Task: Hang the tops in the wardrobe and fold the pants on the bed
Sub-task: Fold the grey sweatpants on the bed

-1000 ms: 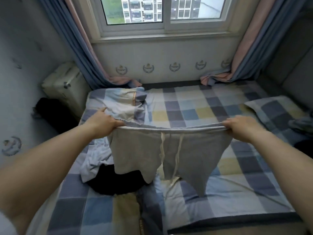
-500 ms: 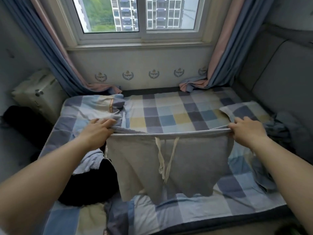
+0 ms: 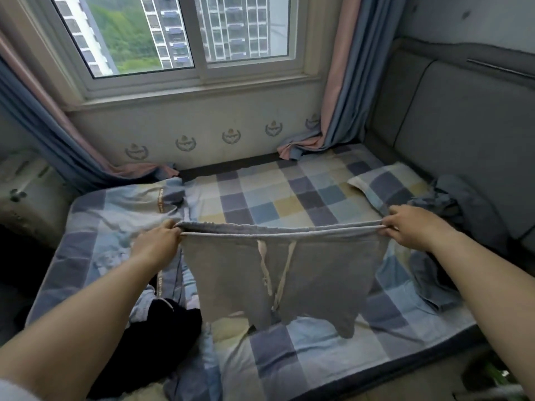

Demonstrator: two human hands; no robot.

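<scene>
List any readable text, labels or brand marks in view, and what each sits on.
None can be read.
Strip on the checked quilt: orange marks, too blurred.
Emblems on the wall under the window: crests, no legible letters.
Grey shorts: no visible label.

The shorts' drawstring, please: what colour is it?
Cream drawstring on grey shorts; head view.

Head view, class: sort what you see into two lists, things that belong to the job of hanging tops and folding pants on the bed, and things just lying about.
Part of the job:
- grey shorts, held stretched by the waistband
- left hand and right hand, gripping them
- bed
- black garment
- blue-grey garment

Just lying about:
- pillow
- curtains
- window
- suitcase
</scene>
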